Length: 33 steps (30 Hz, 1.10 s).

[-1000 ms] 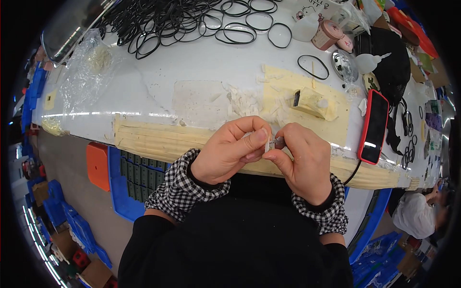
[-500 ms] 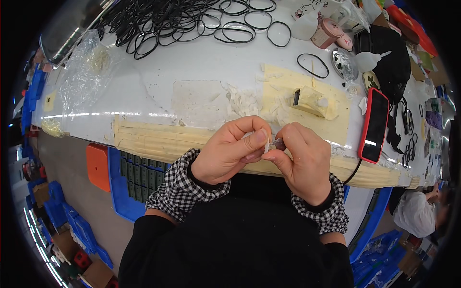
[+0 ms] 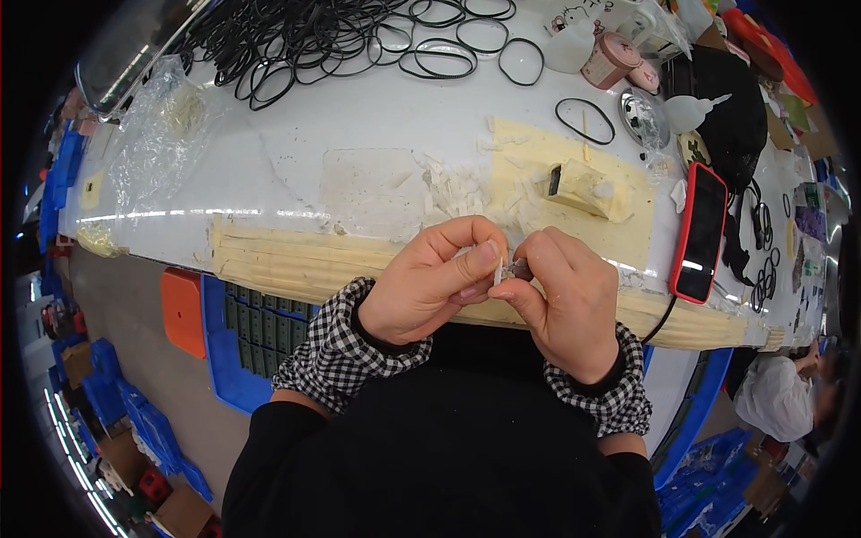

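My left hand (image 3: 435, 285) and my right hand (image 3: 571, 300) meet over the near edge of the table. Between the left thumb and fingers is a small white strip (image 3: 499, 273). The right thumb and forefinger close on a small greyish piece (image 3: 519, 268) that touches or almost touches the strip; its kind is too small to make out. Just beyond the hands lie torn white scraps (image 3: 456, 190) and a yellow sheet (image 3: 628, 184). On that sheet rests a yellowish block (image 3: 589, 197) with a dark end.
Black rubber rings (image 3: 296, 45) are heaped at the far left. A red-cased phone (image 3: 700, 235) lies on the right, its cable over the edge. Yellow tape (image 3: 296, 255) covers the table's front edge. Below stand a blue crate (image 3: 215, 336) of dark blocks and an orange stool (image 3: 183, 314).
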Each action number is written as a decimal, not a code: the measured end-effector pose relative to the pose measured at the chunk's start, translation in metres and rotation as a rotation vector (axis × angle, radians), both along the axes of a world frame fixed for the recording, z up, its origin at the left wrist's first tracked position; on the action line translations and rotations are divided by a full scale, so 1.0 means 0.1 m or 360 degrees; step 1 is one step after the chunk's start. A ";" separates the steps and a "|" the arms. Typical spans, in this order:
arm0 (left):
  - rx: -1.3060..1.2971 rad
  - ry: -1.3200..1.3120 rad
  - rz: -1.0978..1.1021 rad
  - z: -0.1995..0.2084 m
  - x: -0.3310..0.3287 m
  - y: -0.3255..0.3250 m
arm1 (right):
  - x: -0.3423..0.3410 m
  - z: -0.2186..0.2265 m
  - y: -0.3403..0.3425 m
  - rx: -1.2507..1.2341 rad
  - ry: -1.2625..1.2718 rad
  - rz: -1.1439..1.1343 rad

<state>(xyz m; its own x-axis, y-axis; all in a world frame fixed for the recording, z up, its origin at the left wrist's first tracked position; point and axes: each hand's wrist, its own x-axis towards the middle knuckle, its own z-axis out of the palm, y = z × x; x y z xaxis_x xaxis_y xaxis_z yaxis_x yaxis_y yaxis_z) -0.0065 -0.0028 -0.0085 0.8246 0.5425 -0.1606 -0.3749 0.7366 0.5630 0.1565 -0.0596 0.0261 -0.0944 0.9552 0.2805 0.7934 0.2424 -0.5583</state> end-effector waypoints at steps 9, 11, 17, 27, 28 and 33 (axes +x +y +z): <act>0.0009 -0.0010 -0.0002 -0.02 -0.01 0.00 | 0.00 0.00 0.00 -0.0006 -0.0009 0.0015; 0.0024 0.0007 0.0008 -0.01 -0.01 0.00 | 0.00 0.00 0.00 -0.0020 -0.0002 0.0008; 0.0068 0.0086 0.0033 -0.02 -0.02 -0.01 | 0.04 0.02 -0.02 -0.0117 0.0073 0.0048; -0.0157 -0.0084 0.0214 -0.06 -0.10 0.10 | 0.29 -0.14 -0.14 -0.0117 0.0121 -0.0450; -0.0159 -0.0093 0.0226 -0.07 -0.09 0.10 | 0.27 -0.16 -0.14 -0.0134 0.0081 -0.0410; -0.0132 -0.0029 0.0245 -0.05 -0.09 0.09 | 0.25 -0.14 -0.08 -0.0178 -0.0296 -0.0258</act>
<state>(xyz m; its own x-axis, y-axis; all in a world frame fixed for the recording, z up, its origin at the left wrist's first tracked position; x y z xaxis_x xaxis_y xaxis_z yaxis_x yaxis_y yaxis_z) -0.0157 0.0065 -0.0137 0.7359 0.6481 -0.1960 -0.4966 0.7134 0.4945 0.1819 -0.0676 0.0123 0.0225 0.9861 0.1646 0.9082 0.0487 -0.4156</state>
